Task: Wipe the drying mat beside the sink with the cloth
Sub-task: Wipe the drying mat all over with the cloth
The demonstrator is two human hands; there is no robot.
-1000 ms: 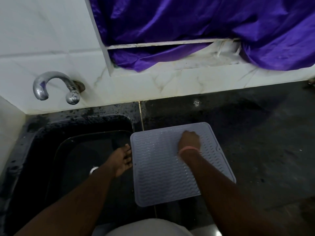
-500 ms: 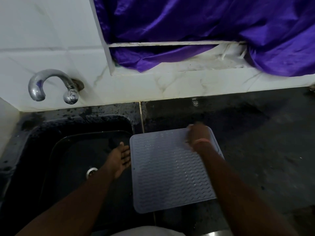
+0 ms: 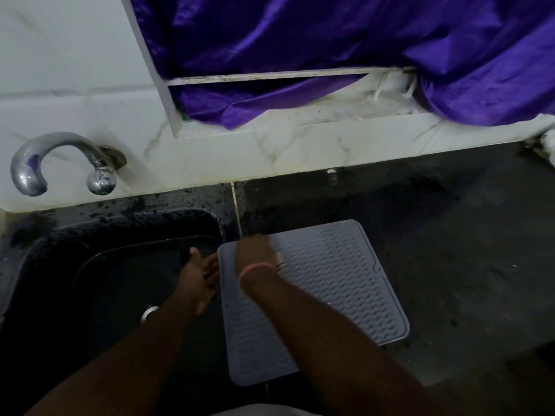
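The right hand (image 3: 255, 250) is motion-blurred at the mat's (image 3: 330, 283) upper left corner; whether it grips a cloth cannot be told. Half a second ago it was at the upper right corner. The left hand (image 3: 199, 276), fingers relaxed, rests at the sink (image 3: 90, 265) edge beside the mat, mid-frame on the dark counter (image 3: 450, 250).

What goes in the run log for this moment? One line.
stage: wiping | right hand: on drying mat, far-left corner, blurred | left hand: at mat's left edge over sink | cloth: not discernible

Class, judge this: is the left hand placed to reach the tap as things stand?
Probably yes: the left hand holds nothing over the sink, and nothing stands between it and the tap.
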